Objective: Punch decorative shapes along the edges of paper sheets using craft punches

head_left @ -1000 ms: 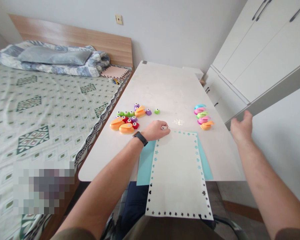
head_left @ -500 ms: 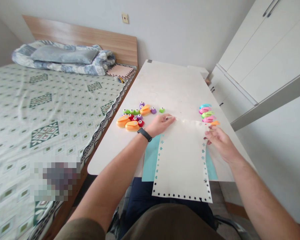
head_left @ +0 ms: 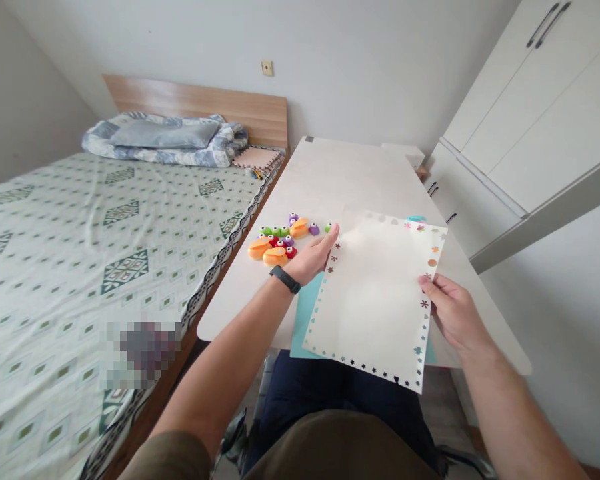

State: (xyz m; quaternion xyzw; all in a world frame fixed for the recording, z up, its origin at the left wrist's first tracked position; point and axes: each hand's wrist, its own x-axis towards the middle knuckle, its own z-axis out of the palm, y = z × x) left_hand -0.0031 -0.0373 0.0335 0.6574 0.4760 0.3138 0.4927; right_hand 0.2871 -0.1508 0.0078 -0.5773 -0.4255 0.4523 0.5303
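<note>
A white sheet of paper point(head_left: 375, 293), punched along its edges with small stars, hearts, flowers and other shapes, is raised and tilted above the table's near edge. My right hand point(head_left: 453, 307) pinches its right edge, thumb in front and fingers behind. At the left edge, my left hand point(head_left: 317, 253) is stretched out on its side with straight fingers, seemingly touching the paper but not closed round it. Light blue paper point(head_left: 307, 317) lies underneath on the table. Left of my left hand sit orange craft punches point(head_left: 275, 256) and small green, red and purple punches with eye-like tops.
More punches lie mostly behind the sheet at the right, with a blue one point(head_left: 416, 219) peeking out. The white table point(head_left: 350, 173) extends to the wall. A bed point(head_left: 170, 200) stands to the left and white cabinets point(head_left: 525, 120) to the right.
The sheet has risen and turned, its far edge now lifted over the punches on the right. My right hand has closed on its right edge, while my left hand's fingers have straightened.
</note>
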